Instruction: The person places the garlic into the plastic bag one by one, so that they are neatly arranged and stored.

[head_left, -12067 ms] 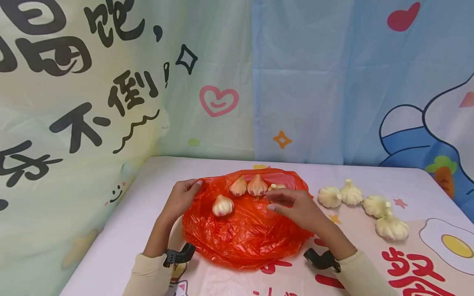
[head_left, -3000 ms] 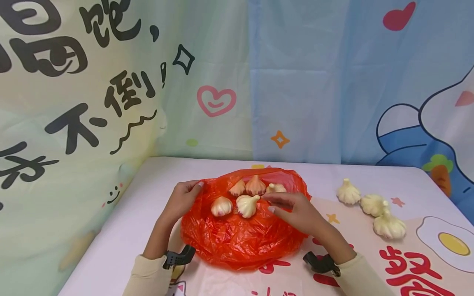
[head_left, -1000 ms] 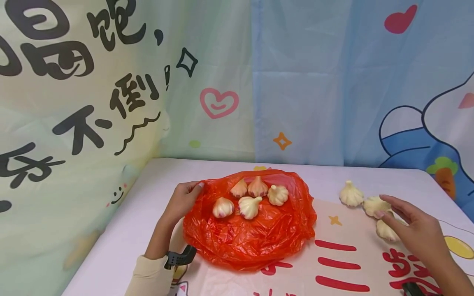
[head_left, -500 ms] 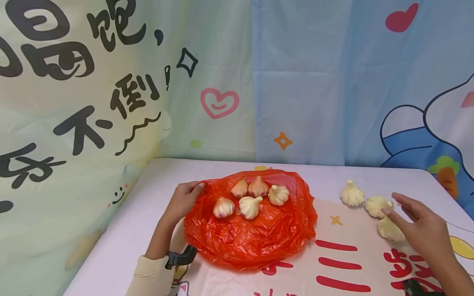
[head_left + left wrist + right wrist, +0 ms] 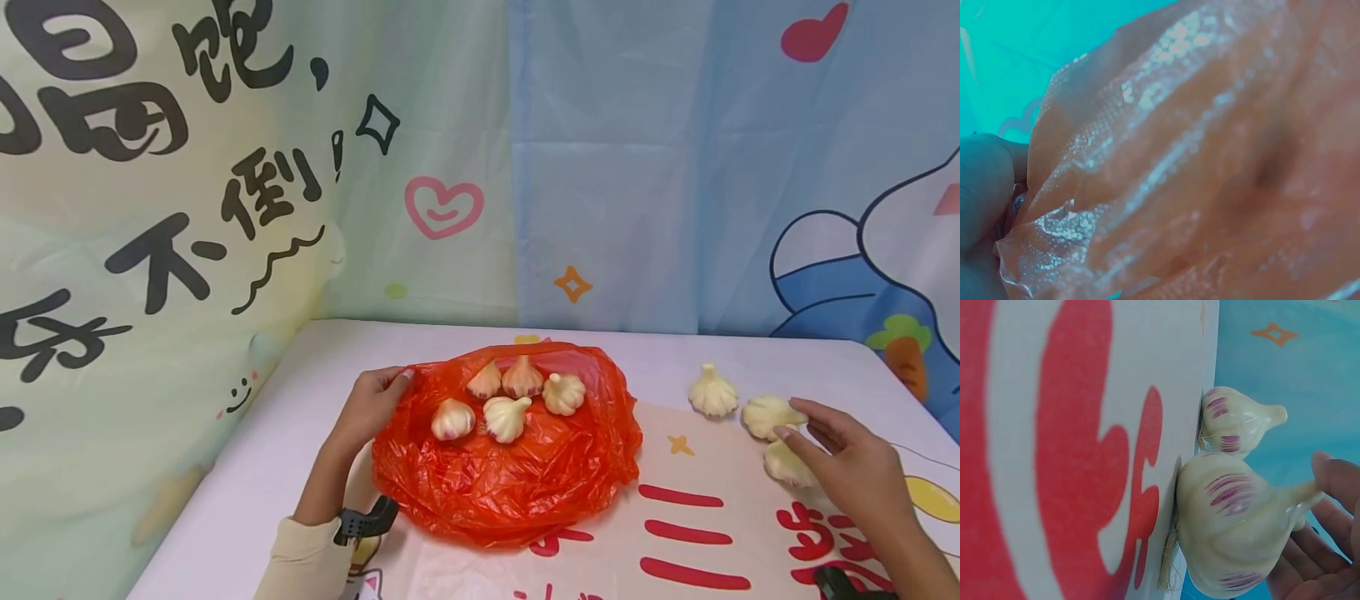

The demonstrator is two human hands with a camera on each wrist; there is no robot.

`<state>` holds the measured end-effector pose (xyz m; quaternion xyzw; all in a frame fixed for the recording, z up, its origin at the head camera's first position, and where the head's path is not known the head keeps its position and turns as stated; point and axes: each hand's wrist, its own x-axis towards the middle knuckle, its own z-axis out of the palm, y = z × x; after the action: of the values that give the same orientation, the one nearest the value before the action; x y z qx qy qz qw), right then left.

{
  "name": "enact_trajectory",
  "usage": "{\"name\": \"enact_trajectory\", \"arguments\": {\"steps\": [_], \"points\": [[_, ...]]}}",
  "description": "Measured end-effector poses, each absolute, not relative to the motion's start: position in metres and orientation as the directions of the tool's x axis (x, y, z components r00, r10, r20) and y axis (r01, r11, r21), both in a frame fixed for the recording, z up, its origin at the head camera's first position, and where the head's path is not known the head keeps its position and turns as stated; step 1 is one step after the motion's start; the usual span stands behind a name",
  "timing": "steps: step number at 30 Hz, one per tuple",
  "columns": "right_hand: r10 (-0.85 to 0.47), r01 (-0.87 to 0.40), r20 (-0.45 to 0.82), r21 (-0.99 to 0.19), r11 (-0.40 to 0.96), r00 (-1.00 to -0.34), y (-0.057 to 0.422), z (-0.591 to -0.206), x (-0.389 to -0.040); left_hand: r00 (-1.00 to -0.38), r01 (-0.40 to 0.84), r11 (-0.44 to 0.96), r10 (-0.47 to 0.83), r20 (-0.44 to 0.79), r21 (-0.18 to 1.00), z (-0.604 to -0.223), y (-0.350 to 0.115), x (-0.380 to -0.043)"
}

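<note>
My left hand [image 5: 367, 410] pinches the left edge of a crinkled red plastic bag [image 5: 510, 492], whose mouth lies spread on the table. Several garlic bulbs, among them one with a pale stem [image 5: 506, 418], rest in the bag's mouth. At the right, my right hand [image 5: 858, 467] has thumb and fingers curled round the stem of the middle loose garlic bulb [image 5: 767, 415]. A nearer garlic bulb [image 5: 786, 463] lies under that hand, partly covered by the thumb. In the right wrist view this nearer bulb hides most of the gripped one.
Farther back on the table stands another loose garlic bulb [image 5: 712, 392]. The printed tablecloth [image 5: 690, 467] spreads between bag and loose bulbs. A patterned curtain [image 5: 607, 183] hangs behind the table.
Two more bulbs have come into view in the bag, and one loose bulb has left the row. My right hand has moved from the bag to the loose bulbs and closed on the middle one's stem.
</note>
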<state>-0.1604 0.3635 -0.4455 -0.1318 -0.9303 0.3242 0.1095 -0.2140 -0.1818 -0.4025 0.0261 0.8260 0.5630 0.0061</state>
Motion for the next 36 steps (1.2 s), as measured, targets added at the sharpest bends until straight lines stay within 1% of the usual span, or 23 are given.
{"name": "enact_trajectory", "arguments": {"steps": [7, 12, 21, 24, 30, 36], "points": [[0.261, 0.129, 0.142, -0.594, 0.794, -0.955, 0.368, -0.446, -0.161, -0.998, 0.044, 0.365, 0.059, 0.024, 0.93, -0.403, -0.182, -0.214], [0.249, 0.122, 0.147, -0.577, 0.808, -0.957, 0.371, -0.445, -0.158, -0.998, 0.046, 0.362, 0.065, 0.024, 0.931, -0.403, -0.183, -0.215], [0.224, 0.034, 0.261, -0.578, 0.815, -0.939, 0.373, -0.446, -0.151, -0.998, 0.041, 0.365, 0.06, 0.02, 0.93, -0.403, -0.183, -0.214], [0.253, 0.045, 0.274, -0.591, 0.806, -0.928, 0.372, -0.445, -0.15, -0.998, 0.046, 0.368, 0.06, 0.026, 0.929, -0.403, -0.183, -0.214], [0.295, 0.113, 0.212, -0.602, 0.79, -0.932, 0.37, -0.439, -0.149, -0.998, 0.052, 0.371, 0.062, 0.031, 0.927, -0.402, -0.184, -0.215], [0.303, 0.13, 0.191, -0.609, 0.782, -0.933, 0.362, -0.43, -0.147, -0.998, 0.051, 0.369, 0.063, 0.03, 0.928, -0.402, -0.184, -0.214]]}}
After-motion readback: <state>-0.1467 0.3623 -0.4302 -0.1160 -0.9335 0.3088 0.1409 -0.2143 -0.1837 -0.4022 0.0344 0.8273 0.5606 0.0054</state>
